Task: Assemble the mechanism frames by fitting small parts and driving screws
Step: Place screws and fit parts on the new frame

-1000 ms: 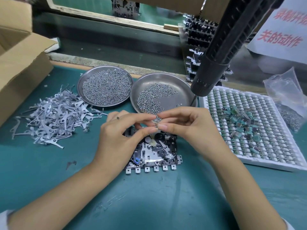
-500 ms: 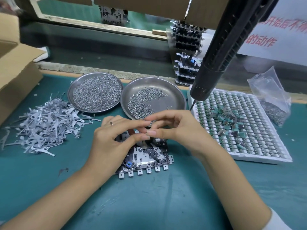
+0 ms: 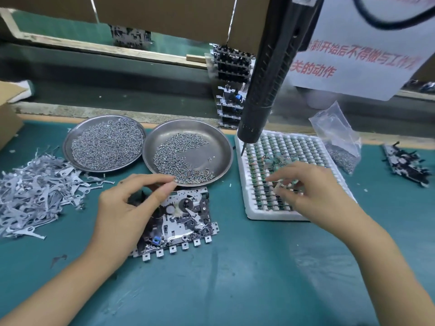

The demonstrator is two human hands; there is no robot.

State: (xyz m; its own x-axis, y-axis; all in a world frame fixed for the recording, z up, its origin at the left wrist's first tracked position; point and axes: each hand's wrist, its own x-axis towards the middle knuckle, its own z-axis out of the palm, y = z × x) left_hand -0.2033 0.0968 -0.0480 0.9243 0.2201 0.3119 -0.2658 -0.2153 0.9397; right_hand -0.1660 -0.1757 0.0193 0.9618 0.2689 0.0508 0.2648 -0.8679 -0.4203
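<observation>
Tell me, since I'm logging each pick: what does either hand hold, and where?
Left hand: fingertips pinched together, anything between them too small to tell. Right hand: fingers among the white tray's parts, grip unclear.

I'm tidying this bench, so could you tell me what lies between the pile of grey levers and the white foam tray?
In the head view, two steel dishes of screws and the mechanism frame under the left hand.

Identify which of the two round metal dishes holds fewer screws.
The right dish, beside the white tray: its screws leave much bare metal showing. The left dish is nearly covered.
</observation>
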